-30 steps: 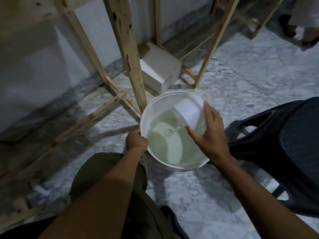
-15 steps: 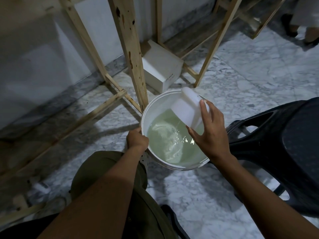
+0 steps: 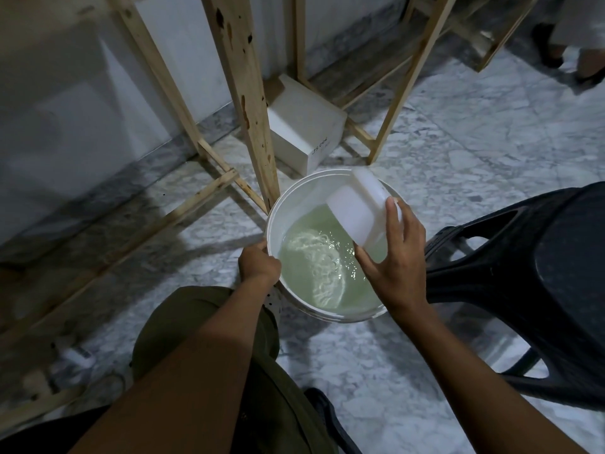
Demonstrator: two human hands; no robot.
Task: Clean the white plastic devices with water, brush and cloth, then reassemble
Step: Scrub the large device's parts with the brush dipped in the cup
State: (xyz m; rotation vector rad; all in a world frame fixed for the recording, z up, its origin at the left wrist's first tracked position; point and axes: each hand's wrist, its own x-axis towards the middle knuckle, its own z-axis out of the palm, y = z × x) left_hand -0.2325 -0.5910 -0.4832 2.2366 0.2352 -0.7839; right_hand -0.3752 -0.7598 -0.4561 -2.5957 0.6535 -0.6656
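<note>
Head view: white container held tilted over far side of bucket by right hand, fingers spread round it; near-left rim gripped by left hand, fingers curled; rinse step judged under way; brushing judged next.

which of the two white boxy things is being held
The white plastic device gripped by the right hand, tilted above the water in the bucket. The other white box lies behind the bucket among the wooden frame legs, untouched.
</note>
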